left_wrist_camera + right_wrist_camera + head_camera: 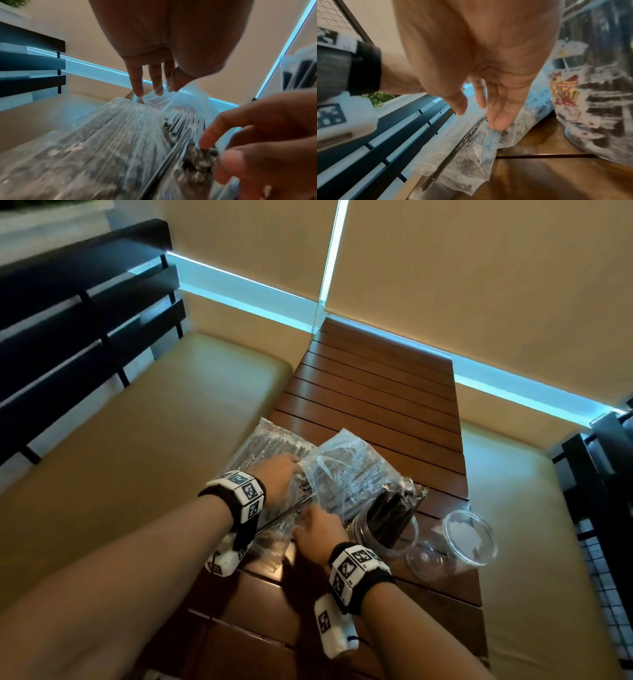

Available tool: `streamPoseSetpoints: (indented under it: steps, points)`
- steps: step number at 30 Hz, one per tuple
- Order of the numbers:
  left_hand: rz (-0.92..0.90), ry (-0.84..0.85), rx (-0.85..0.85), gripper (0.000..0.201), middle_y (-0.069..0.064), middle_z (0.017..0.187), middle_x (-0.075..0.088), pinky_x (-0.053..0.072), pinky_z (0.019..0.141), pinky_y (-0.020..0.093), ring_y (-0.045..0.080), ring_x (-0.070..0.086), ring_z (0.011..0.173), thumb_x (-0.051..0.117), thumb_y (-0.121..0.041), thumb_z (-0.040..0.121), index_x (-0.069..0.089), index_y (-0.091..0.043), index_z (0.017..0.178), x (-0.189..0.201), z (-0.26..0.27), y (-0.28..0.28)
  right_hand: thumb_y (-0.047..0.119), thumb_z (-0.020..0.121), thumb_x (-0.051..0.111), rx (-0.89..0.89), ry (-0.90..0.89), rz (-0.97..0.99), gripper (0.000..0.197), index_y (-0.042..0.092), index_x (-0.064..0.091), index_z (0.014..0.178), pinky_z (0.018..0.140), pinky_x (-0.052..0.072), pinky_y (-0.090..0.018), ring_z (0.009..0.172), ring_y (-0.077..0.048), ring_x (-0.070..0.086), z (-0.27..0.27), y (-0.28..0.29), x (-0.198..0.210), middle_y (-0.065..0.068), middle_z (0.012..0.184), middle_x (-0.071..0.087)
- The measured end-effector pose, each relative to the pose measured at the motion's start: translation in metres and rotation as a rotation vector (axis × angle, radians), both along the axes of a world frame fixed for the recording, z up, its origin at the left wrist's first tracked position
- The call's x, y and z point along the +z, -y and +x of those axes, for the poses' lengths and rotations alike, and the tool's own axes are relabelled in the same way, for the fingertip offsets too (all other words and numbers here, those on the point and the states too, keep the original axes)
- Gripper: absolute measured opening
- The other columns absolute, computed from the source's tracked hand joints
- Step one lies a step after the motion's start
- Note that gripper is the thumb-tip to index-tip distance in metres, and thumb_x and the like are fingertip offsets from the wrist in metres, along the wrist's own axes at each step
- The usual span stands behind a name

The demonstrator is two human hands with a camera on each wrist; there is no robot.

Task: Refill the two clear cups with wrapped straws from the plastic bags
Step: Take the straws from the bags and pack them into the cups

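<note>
we are working at the crinkly clear plastic bags of wrapped straws [274, 470] lying centre frame on the brown slatted tabletop [376, 392]. our left hand [277, 477] is lifting slippery film with fingers [137, 83] straight; our right hand [318, 529] is pinching light, bendy straw ends, best gripped bunched.
</note>
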State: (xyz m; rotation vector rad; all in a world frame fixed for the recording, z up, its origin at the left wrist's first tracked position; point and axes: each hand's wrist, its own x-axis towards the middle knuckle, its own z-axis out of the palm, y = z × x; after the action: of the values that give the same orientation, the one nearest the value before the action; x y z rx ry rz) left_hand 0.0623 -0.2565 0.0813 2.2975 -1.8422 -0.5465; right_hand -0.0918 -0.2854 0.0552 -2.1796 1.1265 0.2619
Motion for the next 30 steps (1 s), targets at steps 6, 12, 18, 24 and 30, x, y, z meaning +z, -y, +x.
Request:
streamPoseSetpoints:
  steps: [6,12,18,24,30]
  points:
    - [-0.252,-0.051,0.016,0.035,0.006,0.131,0.054,0.044,0.094,0.031,0.023,0.055,0.114,0.054,0.001,0.086,0.067,-0.008,0.116,0.033,0.006,0.007,0.038,0.092,0.058,-0.268,0.192,-0.103,0.051,0.014,0.039,0.132,0.077,0.046,-0.034,0.105,-0.034,0.061,0.027,0.001,0.007,-0.015,0.117,0.062]
    - [-0.337,-0.117,0.007,0.039,0.005,0.123,0.060,0.043,0.095,0.029,0.022,0.056,0.111,0.050,0.001,0.091,0.064,-0.010,0.126,0.047,0.004,0.004,0.044,0.086,0.067,-0.320,0.082,-0.059,0.092,0.015,0.010,0.153,0.096,0.047,-0.042,0.130,-0.036,0.047,0.032,0.006,0.001,-0.015,0.142,0.047]
    - [-0.437,-0.140,0.012,0.036,0.004,0.114,0.063,0.038,0.083,0.017,0.017,0.057,0.098,0.053,0.002,0.092,0.066,-0.011,0.123,0.055,0.004,0.001,0.022,0.088,0.069,-0.379,0.224,-0.075,0.073,0.017,0.028,0.148,0.091,0.053,-0.039,0.115,-0.031,0.059,0.039,0.004,-0.002,-0.013,0.130,0.057]
    - [-0.482,-0.084,0.056,0.043,0.003,0.123,0.061,0.034,0.088,0.015,0.006,0.049,0.096,0.052,0.002,0.090,0.062,-0.014,0.129,0.075,0.020,-0.008,0.037,0.101,0.044,-0.368,0.433,-0.066,0.031,0.010,0.058,0.108,0.080,0.051,-0.035,0.095,-0.028,0.063,0.054,0.024,0.031,-0.010,0.104,0.066]
    - [-0.408,-0.080,0.016,0.041,0.002,0.115,0.061,0.036,0.083,0.015,0.012,0.054,0.094,0.054,0.000,0.088,0.065,-0.013,0.125,0.077,0.018,-0.021,0.039,0.099,0.043,-0.433,0.442,-0.099,0.033,0.015,0.057,0.117,0.080,0.051,-0.036,0.092,-0.023,0.062,0.077,0.031,0.037,-0.004,0.102,0.063]
